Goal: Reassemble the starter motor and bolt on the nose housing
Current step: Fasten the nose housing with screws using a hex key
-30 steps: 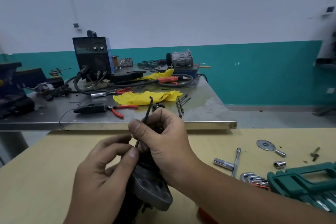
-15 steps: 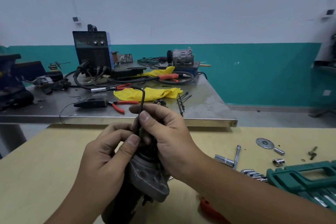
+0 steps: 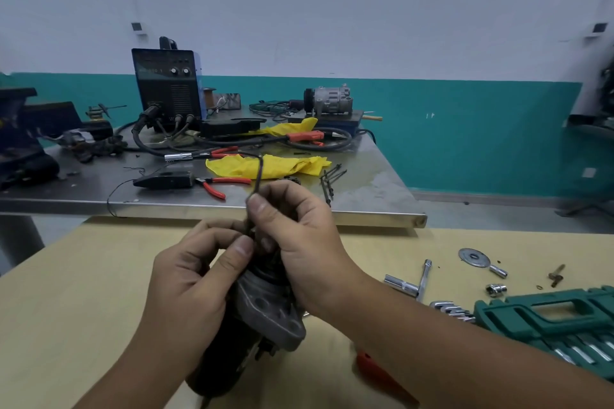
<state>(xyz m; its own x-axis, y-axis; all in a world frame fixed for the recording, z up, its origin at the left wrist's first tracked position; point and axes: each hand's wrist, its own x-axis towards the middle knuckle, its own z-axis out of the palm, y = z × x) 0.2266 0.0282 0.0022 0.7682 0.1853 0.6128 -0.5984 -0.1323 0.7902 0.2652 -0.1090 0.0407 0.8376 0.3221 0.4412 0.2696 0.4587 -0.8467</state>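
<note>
The starter motor (image 3: 232, 352) stands tilted over the yellow tabletop (image 3: 83, 309), its dark body low and its grey nose housing (image 3: 269, 312) facing me. My left hand (image 3: 192, 279) grips the top of the housing, thumb beside the tool. My right hand (image 3: 299, 236) pinches a thin dark L-shaped hex key (image 3: 257, 176) between thumb and fingers. The key's long leg runs down into the top of the housing, and its short leg points left above my hands. The key's tip and the bolt are hidden by my fingers.
To the right lie a T-handle socket wrench (image 3: 422, 279), loose sockets (image 3: 495, 289), a large washer (image 3: 473, 257), a small bolt (image 3: 556, 275) and a green tool case (image 3: 564, 325). A red-handled tool (image 3: 375, 372) lies under my right forearm. Behind is a cluttered steel bench (image 3: 365, 189).
The hex key has turned: its short leg swung from pointing up-right round to the left. My right thumb shifted along the shaft. The motor stayed in my left hand.
</note>
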